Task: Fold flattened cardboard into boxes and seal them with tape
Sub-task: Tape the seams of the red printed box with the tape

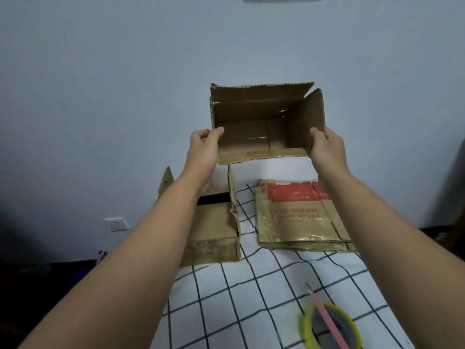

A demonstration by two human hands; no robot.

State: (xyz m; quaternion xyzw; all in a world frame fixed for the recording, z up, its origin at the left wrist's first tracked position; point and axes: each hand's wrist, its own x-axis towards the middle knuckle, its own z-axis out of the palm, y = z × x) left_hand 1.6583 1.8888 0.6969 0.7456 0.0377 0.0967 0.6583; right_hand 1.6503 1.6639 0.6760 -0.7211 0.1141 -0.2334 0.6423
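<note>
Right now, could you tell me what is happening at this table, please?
A person holds an open cardboard box up in the air, left hand and right hand each gripping a side, its opening facing the camera. Below, on the checked cloth, another folded box stands at the left, a stack of flat cardboard lies at the right, and a roll of tape with a pink stick across it waits nearby.
</note>
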